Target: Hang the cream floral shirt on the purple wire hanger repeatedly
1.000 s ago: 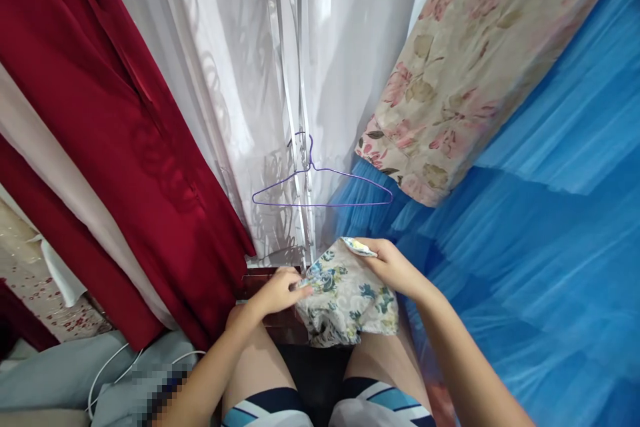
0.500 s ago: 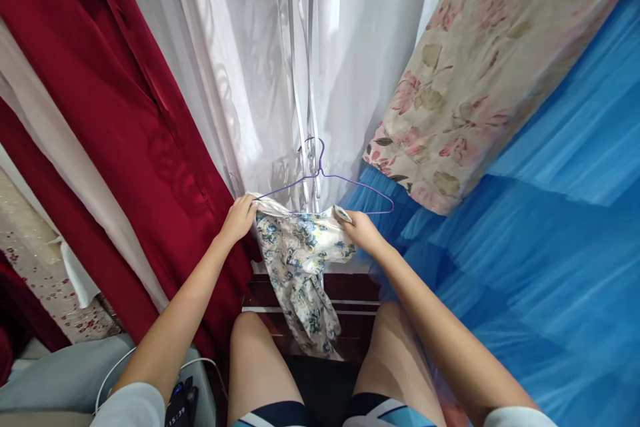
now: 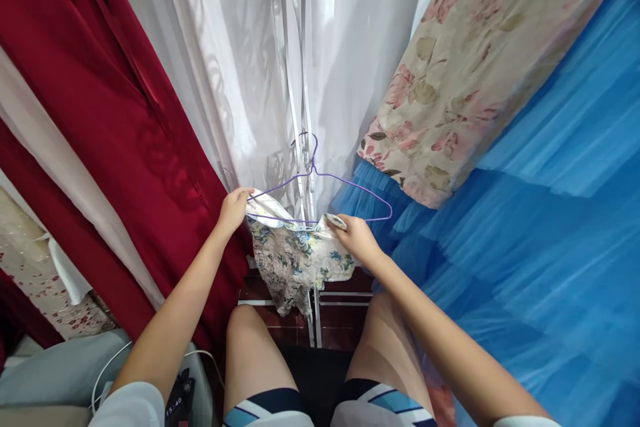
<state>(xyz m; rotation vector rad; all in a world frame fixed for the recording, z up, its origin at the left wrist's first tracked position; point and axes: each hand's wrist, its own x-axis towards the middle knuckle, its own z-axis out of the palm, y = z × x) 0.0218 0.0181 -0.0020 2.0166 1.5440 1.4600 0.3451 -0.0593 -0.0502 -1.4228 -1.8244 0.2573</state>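
Note:
A white garment with blue and yellow flowers [image 3: 300, 250] hangs between my hands, above and in front of my knees. My left hand [image 3: 235, 210] is closed at its left shoulder, together with the left end of a purple wire hanger [image 3: 345, 179]. On the other side, my right hand [image 3: 357, 237] pinches the garment's right shoulder edge. The left shoulder lies over the hanger's left arm, while the hanger's right end sticks out bare above my right hand. The hanger's hook points up, in front of white metal poles.
Red cloth [image 3: 130, 113] hangs on the left and white cloth [image 3: 350, 47] behind. A beige flowered cloth [image 3: 440, 113] and blue tulle [image 3: 540, 247] fill the right. A grey cushioned seat [image 3: 65, 367] with a cable and a dark device stands at lower left.
The garment's lower part has swung up and its hem now hangs shorter. The right shoulder has moved slightly left and down, away from the hanger's right end. Both hands keep their grip.

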